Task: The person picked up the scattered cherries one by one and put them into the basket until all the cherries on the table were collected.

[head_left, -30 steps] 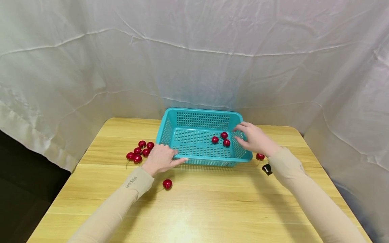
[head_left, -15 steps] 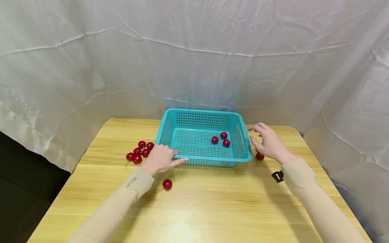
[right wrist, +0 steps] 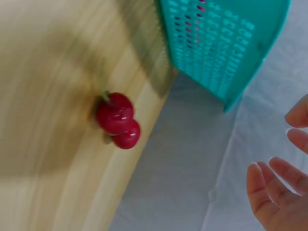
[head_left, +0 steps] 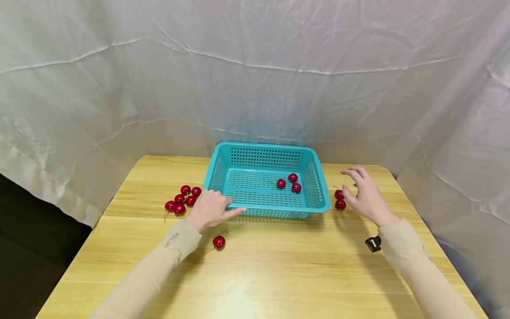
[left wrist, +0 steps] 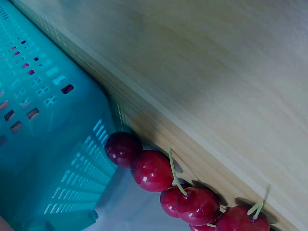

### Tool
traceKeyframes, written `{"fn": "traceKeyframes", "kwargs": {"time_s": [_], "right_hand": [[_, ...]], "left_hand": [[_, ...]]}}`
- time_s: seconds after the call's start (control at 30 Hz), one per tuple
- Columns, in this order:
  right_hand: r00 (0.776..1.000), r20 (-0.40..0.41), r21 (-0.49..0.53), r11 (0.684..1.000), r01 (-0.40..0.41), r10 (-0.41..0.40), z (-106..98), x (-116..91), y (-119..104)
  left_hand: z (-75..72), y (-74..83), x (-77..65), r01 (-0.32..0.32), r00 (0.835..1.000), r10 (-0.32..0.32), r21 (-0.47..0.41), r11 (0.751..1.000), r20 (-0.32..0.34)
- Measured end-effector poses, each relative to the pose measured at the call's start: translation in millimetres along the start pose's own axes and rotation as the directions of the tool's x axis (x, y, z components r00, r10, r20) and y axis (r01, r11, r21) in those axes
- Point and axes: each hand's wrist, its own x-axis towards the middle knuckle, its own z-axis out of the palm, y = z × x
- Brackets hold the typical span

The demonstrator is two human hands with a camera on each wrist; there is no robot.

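Note:
In the head view, my left hand (head_left: 210,208) holds the front left corner of a turquoise plastic basket (head_left: 263,207), thumb along the outside of its front wall. Three red cherries (head_left: 292,177) lie inside, toward the right. Right of the basket, my right hand (head_left: 366,197) hovers with fingers bent and apart; the right wrist view shows nothing in the fingers (right wrist: 262,187). Two cherries (head_left: 340,204) lie between that hand and the basket; one has a stem in the right wrist view (right wrist: 115,114).
Several cherries (head_left: 179,209) cluster left of the basket, close to its wall in the left wrist view (left wrist: 151,171). A lone cherry (head_left: 219,242) lies on the wooden table (head_left: 279,274) in front. Pale cloth (head_left: 255,88) hangs behind the table.
My right hand has moved from over the basket's right end out to the right, past the rim. The two cherries there are now both uncovered. My left hand and the basket stay put.

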Motion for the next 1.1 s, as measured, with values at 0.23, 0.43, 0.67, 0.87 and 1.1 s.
{"fn": "traceKeyframes", "kwargs": {"time_s": [0.23, 0.43, 0.67, 0.87, 1.1], "right_hand": [[0.997, 0.048, -0.031, 0.998, -0.06, 0.061, 7, -15, 10], [0.991, 0.115, -0.044, 0.997, -0.066, 0.071, 15, -21, 17], [0.982, 0.164, -0.077, 0.993, -0.085, 0.097, 25, -27, 25], [0.958, 0.246, -0.116, 0.986, -0.12, 0.146, 30, -28, 29], [0.907, 0.361, -0.175, 0.971, -0.162, 0.217, 37, -28, 35]], "left_hand": [[-1.4, 0.6, -0.1, -0.002, 1.0, 0.002, 0.006, 1.0, 0.016], [-1.8, 0.3, -0.2, 0.001, 1.0, -0.001, 0.002, 1.0, 0.025], [-1.0, 0.0, -0.2, -0.007, 1.0, 0.007, 0.005, 1.0, 0.014], [-0.8, -0.4, -0.4, -0.006, 1.0, 0.006, 0.011, 1.0, 0.008], [-0.9, -1.1, -1.0, -0.01, 1.0, 0.01, 0.006, 1.0, 0.019]]}}
